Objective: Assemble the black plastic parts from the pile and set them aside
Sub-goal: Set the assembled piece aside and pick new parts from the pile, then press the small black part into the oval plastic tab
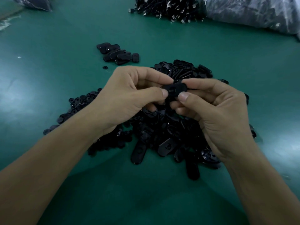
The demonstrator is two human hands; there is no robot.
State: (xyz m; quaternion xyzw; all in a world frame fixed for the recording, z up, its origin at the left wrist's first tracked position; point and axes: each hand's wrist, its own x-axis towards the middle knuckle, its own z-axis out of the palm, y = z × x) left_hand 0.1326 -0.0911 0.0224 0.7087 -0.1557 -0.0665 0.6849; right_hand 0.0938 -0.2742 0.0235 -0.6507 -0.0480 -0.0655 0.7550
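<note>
A black oval plastic part is held above the big pile of black parts in the middle of the green table. My left hand pinches its left end between thumb and forefinger. My right hand pinches its right end the same way. A dark slot shows in the part's face between my thumbs. Whether a second piece sits under it is hidden by my fingers. A small heap of oval black parts lies apart, behind and left of the pile.
Small round black pieces spread out at the pile's left side, and one lone ring lies near the small heap. A heap of black cables with metal ends and clear plastic bags lie at the table's far edge.
</note>
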